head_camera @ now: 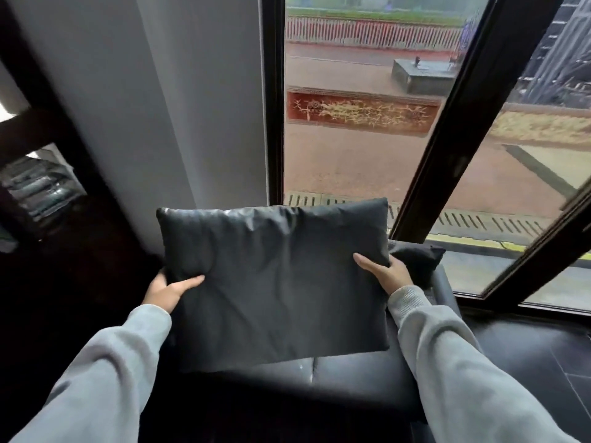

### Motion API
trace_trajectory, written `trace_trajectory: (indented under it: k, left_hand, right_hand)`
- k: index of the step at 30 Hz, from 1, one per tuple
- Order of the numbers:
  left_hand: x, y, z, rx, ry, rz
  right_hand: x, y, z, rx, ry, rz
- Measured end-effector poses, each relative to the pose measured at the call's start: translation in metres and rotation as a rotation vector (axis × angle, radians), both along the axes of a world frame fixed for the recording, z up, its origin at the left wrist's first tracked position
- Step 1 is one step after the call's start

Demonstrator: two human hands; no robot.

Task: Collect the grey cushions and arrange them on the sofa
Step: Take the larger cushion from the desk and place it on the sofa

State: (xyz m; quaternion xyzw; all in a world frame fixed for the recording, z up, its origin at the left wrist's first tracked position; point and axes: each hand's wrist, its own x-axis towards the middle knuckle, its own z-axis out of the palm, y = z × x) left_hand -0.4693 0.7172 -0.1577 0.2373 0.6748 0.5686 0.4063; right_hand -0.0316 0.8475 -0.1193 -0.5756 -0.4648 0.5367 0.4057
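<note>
A dark grey cushion [275, 282] is held upright in front of me, above the seat of a dark leather sofa [348, 375]. My left hand [168, 290] grips its left edge, thumb on the front face. My right hand [385, 271] grips its right edge the same way. Behind the right hand, the corner of a second dark cushion [419, 257] rests against the sofa's right arm [443, 286]. The held cushion hides most of the sofa's back.
A tall window [361, 129] with black frames rises right behind the sofa, and one pane is swung open at the right. A grey wall [179, 107] stands at the left, with dark wooden furniture [64, 203] beside it. Dark tiled floor [543, 356] lies at the right.
</note>
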Motion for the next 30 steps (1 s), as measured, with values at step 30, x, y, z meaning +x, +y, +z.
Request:
trace_trajectory:
  k: [30]
  left_hand:
    - [-0.132, 0.392, -0.278, -0.248, -0.294, -0.213]
  right_hand:
    - [-0.154, 0.286, -0.296, -0.308, 0.190, -0.323]
